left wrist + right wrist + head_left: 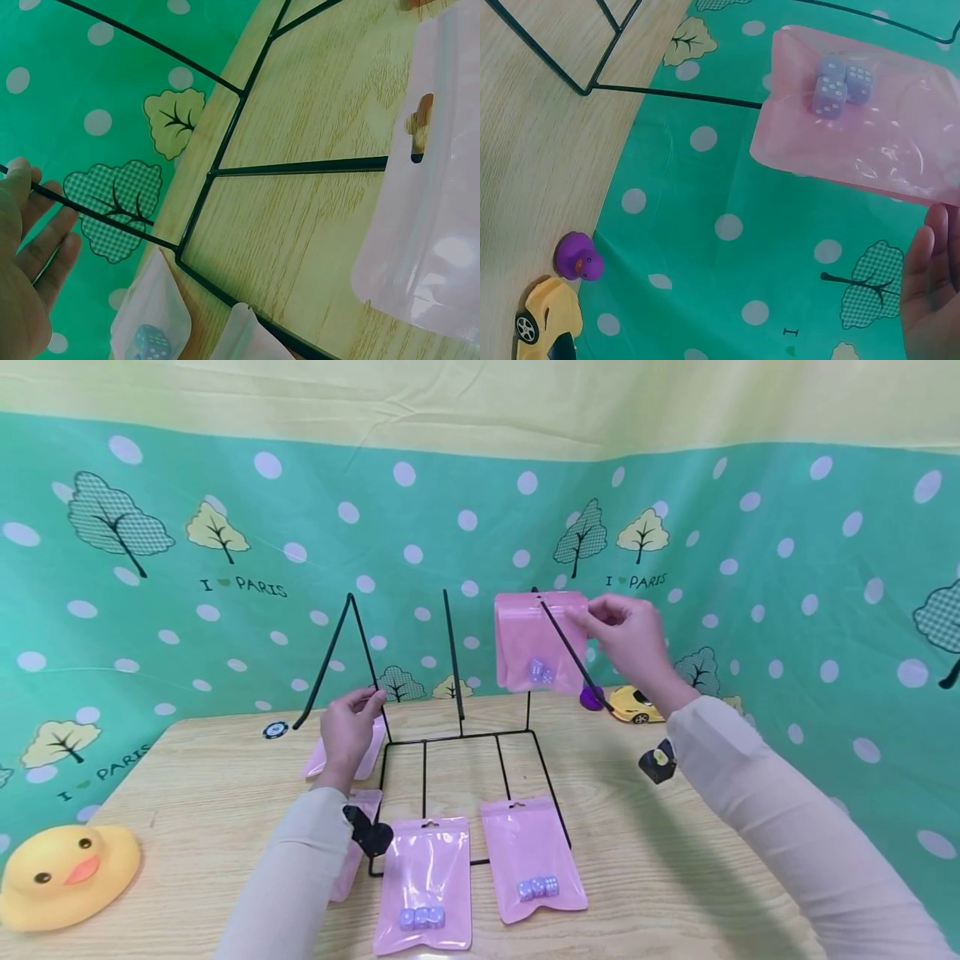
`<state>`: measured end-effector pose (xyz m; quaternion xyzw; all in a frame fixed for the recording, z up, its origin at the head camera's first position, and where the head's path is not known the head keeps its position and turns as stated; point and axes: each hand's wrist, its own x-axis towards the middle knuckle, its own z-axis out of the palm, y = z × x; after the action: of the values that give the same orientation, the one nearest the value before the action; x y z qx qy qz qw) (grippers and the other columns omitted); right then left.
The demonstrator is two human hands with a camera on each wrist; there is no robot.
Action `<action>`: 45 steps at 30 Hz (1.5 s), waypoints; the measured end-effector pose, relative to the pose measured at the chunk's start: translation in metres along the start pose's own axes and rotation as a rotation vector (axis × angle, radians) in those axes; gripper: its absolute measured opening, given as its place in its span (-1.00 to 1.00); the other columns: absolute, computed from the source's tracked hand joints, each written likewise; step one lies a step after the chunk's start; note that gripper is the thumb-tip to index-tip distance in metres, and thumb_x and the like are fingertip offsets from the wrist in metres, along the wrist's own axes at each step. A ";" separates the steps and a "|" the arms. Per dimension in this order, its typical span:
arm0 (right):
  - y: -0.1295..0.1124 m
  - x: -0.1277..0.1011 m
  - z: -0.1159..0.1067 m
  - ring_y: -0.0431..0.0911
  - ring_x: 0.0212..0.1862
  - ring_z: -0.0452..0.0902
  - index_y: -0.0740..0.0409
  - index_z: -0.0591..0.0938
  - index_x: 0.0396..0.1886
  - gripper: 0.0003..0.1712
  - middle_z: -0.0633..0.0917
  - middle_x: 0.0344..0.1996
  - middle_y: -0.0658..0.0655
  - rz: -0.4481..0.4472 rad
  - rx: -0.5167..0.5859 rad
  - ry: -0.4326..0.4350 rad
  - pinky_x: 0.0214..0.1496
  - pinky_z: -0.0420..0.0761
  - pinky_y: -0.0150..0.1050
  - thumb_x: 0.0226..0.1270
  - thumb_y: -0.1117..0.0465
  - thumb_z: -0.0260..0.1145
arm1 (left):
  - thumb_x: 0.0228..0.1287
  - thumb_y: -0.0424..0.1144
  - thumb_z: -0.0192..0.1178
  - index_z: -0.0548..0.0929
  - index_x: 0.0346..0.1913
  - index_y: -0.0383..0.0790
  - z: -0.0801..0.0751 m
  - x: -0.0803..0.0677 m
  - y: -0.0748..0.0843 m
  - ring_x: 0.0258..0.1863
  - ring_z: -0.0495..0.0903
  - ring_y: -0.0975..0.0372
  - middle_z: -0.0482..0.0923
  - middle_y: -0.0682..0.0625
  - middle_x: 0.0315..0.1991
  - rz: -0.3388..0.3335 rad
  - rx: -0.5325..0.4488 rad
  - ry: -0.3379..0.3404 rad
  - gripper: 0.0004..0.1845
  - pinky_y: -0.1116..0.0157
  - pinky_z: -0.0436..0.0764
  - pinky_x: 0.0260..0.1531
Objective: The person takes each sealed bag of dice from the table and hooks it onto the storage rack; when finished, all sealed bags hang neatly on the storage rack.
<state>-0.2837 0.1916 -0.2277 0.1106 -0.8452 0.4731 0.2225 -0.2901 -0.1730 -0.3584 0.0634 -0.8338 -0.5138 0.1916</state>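
The landmark here is the black wire rack (465, 752), which stands on the wooden table (675, 877) w/ three rods going up and forward. The right hand (628, 631) is at the top of the right rod (573, 656) and pinches the upper edge of a pink pouch (536, 639) w/ small dice inside. The hang hole of this pouch seems to be already over the rod, near its tip. In the right wrist view the pouch (862, 112) hangs free, dice (838, 84) in its low corner.

The left hand (347, 731) is at the left rod (366, 647) of the rack, fingers curled around the wire, so it steadies the frame.

I judge the step in hand is hanging the pouch on the right rod. The next move probably needs the pouch to slide further down the rod before the fingers let go, while the other hand keeps the rack from tipping.

Two more pink pouches (426, 885) lie flat over the front edge of the rack base, and others lie at its left side, partly under the left arm. Right of the rack, behind it, are a yellow toy car (636, 704) and a purple duck (592, 697); far left of the rack is a big yellow duck (63, 877).
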 end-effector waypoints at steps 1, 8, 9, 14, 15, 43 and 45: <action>0.000 0.001 0.001 -0.11 -0.33 0.61 0.14 0.76 -0.19 -0.47 0.74 -0.37 0.06 -0.004 -0.013 0.010 -0.34 0.55 -0.36 0.29 -0.26 0.41 | 0.53 -0.10 0.19 0.67 0.18 -0.33 0.000 0.000 0.000 0.02 0.71 -0.06 0.70 -0.25 0.06 0.001 0.000 -0.001 -0.61 0.03 0.64 0.07; 0.000 0.006 0.009 -0.11 -0.36 0.57 0.18 0.77 -0.24 -0.50 0.75 -0.38 0.11 -0.041 -0.061 0.086 -0.34 0.54 -0.41 0.31 -0.20 0.43 | 0.52 -0.10 0.20 0.67 0.19 -0.31 0.000 -0.001 0.001 0.03 0.71 -0.06 0.70 -0.24 0.07 -0.002 0.001 0.000 -0.61 0.03 0.63 0.07; -0.001 0.006 0.010 -0.11 -0.37 0.56 0.20 0.77 -0.24 -0.51 0.75 -0.39 0.12 -0.047 -0.074 0.096 -0.35 0.53 -0.42 0.32 -0.18 0.43 | 0.52 -0.09 0.20 0.67 0.19 -0.31 0.000 -0.001 0.001 0.03 0.71 -0.06 0.70 -0.24 0.07 -0.002 0.002 0.000 -0.61 0.03 0.63 0.07; -0.002 0.005 0.013 -0.10 -0.37 0.56 0.21 0.76 -0.24 -0.52 0.75 -0.36 0.15 -0.054 -0.129 0.119 -0.36 0.51 -0.41 0.36 -0.16 0.41 | 0.52 -0.10 0.20 0.67 0.18 -0.32 0.000 -0.001 0.000 0.03 0.71 -0.06 0.69 -0.25 0.07 -0.001 -0.003 0.001 -0.61 0.03 0.63 0.07; -0.003 0.005 0.014 -0.10 -0.37 0.56 0.20 0.76 -0.24 -0.51 0.76 -0.36 0.15 -0.051 -0.142 0.119 -0.36 0.51 -0.40 0.36 -0.18 0.40 | 0.52 -0.11 0.20 0.68 0.18 -0.32 0.000 -0.001 0.000 0.02 0.71 -0.06 0.69 -0.25 0.07 0.000 -0.006 0.001 -0.61 0.03 0.64 0.06; 0.025 -0.044 -0.007 0.02 -0.14 0.58 0.21 0.66 0.08 -0.56 0.69 -0.16 0.15 0.139 -0.009 -0.250 -0.20 0.61 -0.33 0.49 -0.05 0.32 | 0.53 -0.12 0.19 0.68 0.17 -0.31 0.000 0.001 -0.001 0.02 0.72 -0.05 0.70 -0.24 0.06 0.009 0.000 0.006 -0.63 0.04 0.65 0.04; 0.032 -0.053 -0.003 0.01 -0.13 0.59 0.20 0.67 0.07 -0.60 0.71 -0.16 0.14 0.150 -0.012 -0.324 -0.15 0.61 -0.27 0.46 0.00 0.36 | 0.53 -0.12 0.19 0.68 0.18 -0.31 0.000 0.001 -0.001 0.01 0.72 -0.04 0.70 -0.24 0.06 0.011 0.003 0.006 -0.63 0.04 0.65 0.03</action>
<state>-0.2496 0.2095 -0.2760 0.1205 -0.8787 0.4593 0.0481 -0.2910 -0.1733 -0.3594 0.0605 -0.8345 -0.5111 0.1968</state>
